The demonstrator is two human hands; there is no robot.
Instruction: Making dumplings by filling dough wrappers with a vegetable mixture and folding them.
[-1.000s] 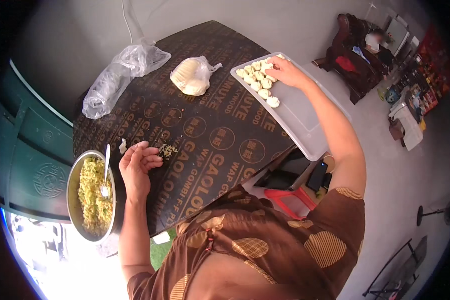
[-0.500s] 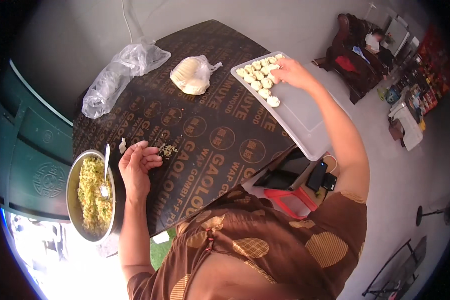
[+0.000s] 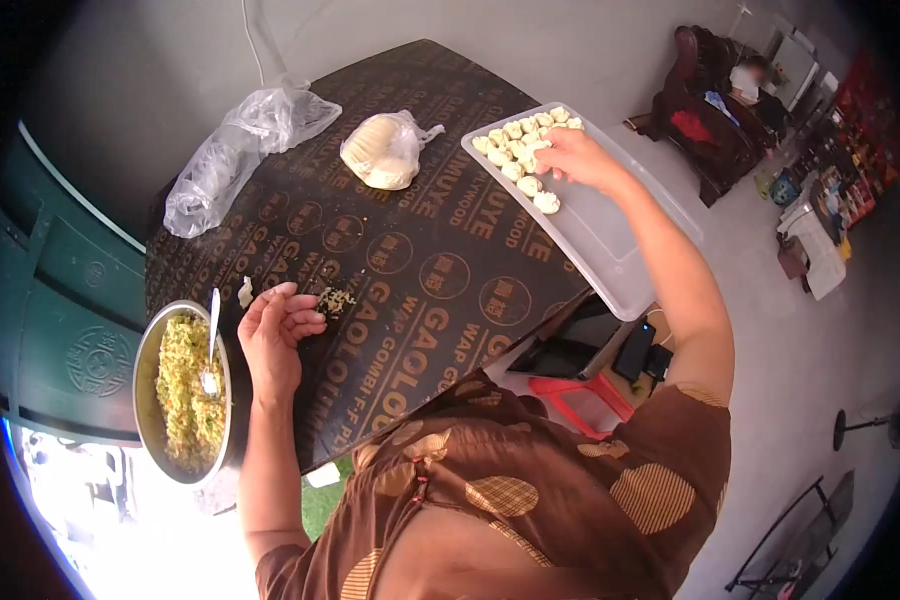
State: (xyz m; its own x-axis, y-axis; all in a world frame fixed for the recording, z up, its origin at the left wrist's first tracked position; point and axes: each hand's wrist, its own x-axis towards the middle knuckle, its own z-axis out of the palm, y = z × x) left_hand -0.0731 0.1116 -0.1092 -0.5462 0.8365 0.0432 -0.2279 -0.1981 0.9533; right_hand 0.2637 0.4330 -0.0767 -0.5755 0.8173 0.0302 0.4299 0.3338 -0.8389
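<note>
The camera is sitting on the person's head, and it is looking down and out over the table (image 3: 410,290). It is seeing very wide, so straight edges are bending near the dark round rim. The person's shirt (image 3: 560,480) is filling the near part, close to the camera. The left hand (image 3: 275,320) is showing on the left, and the right hand (image 3: 578,160) is showing farther away on the right. The wall (image 3: 550,50) is standing at the far side. The big dark seat (image 3: 695,80), far right, is looking small and perhaps a bit blurry.
</note>
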